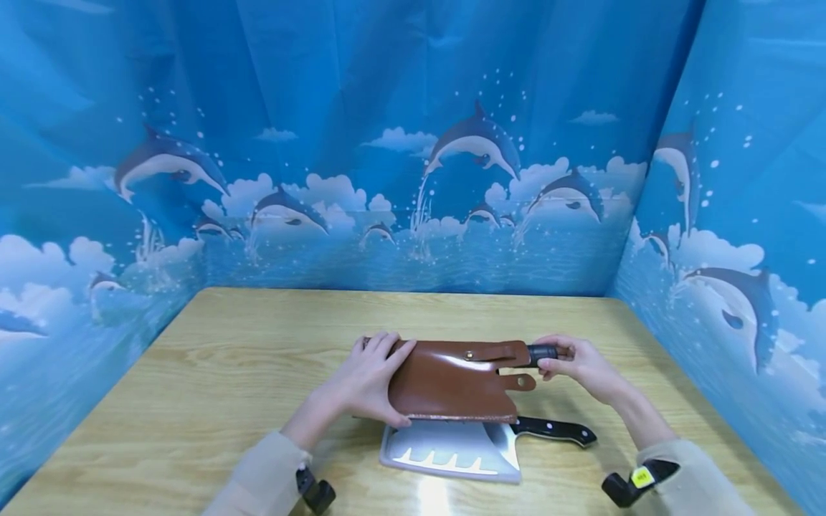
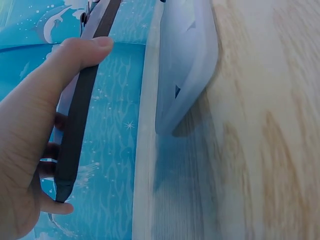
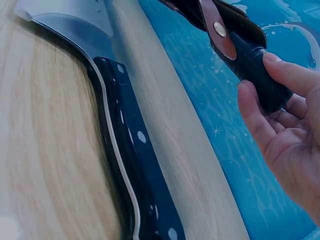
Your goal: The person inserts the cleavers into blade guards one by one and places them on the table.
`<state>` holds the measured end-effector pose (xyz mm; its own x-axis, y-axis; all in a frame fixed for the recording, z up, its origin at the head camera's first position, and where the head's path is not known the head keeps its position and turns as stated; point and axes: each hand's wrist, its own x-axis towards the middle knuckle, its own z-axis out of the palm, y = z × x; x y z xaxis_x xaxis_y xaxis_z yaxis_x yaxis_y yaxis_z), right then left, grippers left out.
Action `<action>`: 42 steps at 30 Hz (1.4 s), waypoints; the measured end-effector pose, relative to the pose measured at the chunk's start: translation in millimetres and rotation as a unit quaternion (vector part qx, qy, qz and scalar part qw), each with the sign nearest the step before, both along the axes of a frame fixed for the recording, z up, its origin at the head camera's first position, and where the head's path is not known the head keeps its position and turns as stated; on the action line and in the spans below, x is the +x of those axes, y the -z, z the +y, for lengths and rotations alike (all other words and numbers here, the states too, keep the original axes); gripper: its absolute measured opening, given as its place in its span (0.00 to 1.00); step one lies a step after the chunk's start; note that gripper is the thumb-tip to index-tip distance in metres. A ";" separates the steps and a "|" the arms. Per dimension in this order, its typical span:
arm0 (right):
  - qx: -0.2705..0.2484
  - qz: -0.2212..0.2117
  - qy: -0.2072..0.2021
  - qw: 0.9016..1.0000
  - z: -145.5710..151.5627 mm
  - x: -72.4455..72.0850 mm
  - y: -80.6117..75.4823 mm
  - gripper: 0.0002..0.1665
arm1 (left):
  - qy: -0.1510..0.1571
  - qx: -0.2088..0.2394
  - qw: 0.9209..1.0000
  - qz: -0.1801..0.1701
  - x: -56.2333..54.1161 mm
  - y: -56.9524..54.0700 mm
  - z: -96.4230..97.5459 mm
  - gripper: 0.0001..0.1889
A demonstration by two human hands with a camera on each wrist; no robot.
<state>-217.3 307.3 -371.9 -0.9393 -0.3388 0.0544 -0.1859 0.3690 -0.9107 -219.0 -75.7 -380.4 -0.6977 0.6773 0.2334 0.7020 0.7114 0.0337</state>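
Observation:
A brown leather sheath [image 1: 445,390] is held up over the table, its dark edge [image 2: 80,125] facing the left wrist camera. My left hand [image 1: 371,376] grips its left end, thumb at the lower edge and fingers over the top. From the sheath's right end sticks a black handle [image 1: 543,355], whose end my right hand [image 1: 584,365] pinches between thumb and fingers. A snapped strap [image 1: 497,355] runs toward that handle, and a loose tab [image 1: 519,382] hangs below it. Whatever blade belongs to the handle is hidden inside the leather. Partly beneath the sheath lies a cleaver [image 1: 445,451].
The cleaver's riveted black handle [image 1: 555,430] points right, and its blade has a pale, translucent border with a toothed white pattern. Around the wooden table [image 1: 258,344], a blue dolphin-print curtain [image 1: 387,143] hangs at the back and sides.

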 end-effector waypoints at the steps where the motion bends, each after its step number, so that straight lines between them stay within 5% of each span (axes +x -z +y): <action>1: 0.001 0.001 -0.001 1.000 -0.8 0.3 0.0 0.28 | 0.000 0.000 1.000 -0.001 0.4 0.1 0.6 0.62; 21: 0.038 0.017 0.003 0.999 -3.3 0.4 -1.8 0.28 | -0.007 -0.007 1.000 -0.013 -2.0 1.9 8.3 0.61; 30: 0.027 0.015 0.042 0.999 3.3 -14.1 -8.3 0.32 | -0.009 -0.008 1.000 0.009 -22.7 -5.8 19.6 0.61; 42: 0.057 0.007 0.078 0.995 16.2 -41.5 -9.1 0.32 | -0.022 -0.048 0.998 -0.035 -60.6 -7.8 44.6 0.62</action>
